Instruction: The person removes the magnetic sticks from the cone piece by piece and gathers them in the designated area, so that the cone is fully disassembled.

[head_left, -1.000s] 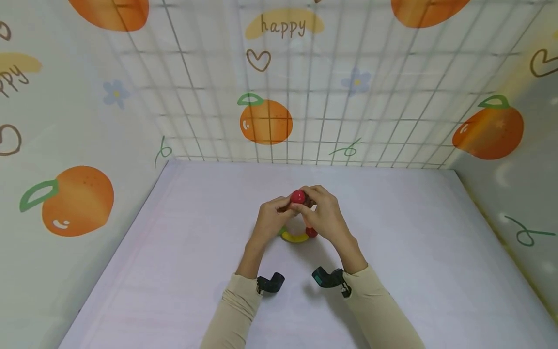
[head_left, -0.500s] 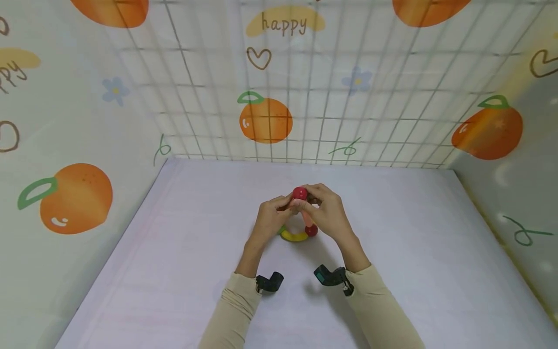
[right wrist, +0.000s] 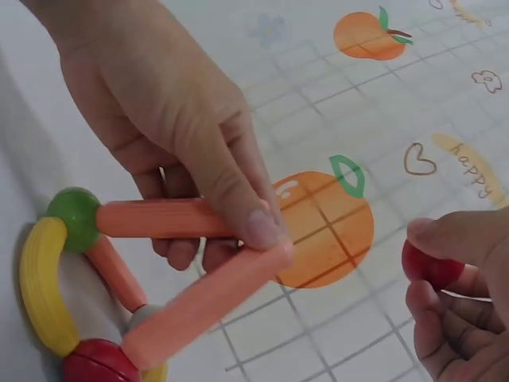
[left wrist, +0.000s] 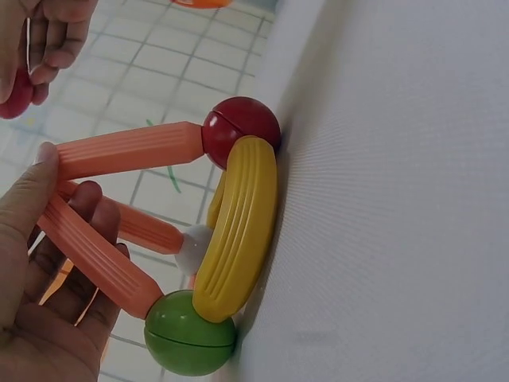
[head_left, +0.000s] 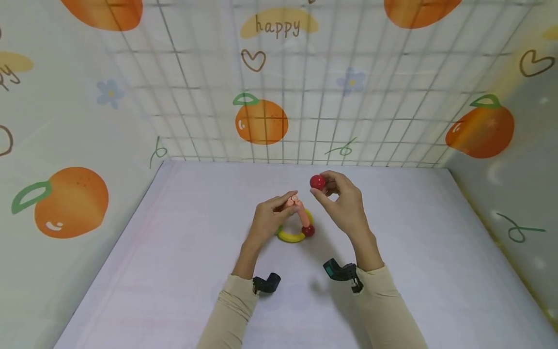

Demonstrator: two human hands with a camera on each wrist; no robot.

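My left hand (head_left: 267,220) pinches the upper ends of several salmon-coloured rods (left wrist: 131,151), which lean together over a ring on the table. That ring is made of curved yellow pieces (left wrist: 238,231) joined by balls: a dark red ball (left wrist: 241,131), a green ball (left wrist: 189,334) and a whitish ball (left wrist: 193,249). Each rod's lower end meets one of these balls. Up and to the right, my right hand (head_left: 346,203) holds a loose red ball (head_left: 317,182) between thumb and fingers, apart from the rod tops. In the right wrist view the rod ends are bare.
The pieces stand on a table with a pale lilac cover (head_left: 174,271). A white curtain printed with oranges and a grid (head_left: 301,121) hangs behind, and similar cloth closes both sides. A small black camera (head_left: 267,283) is strapped to each wrist.
My right hand has lifted the red ball off the rod tops and moved it up and right. My left hand still holds the rods together, their tops now uncovered.
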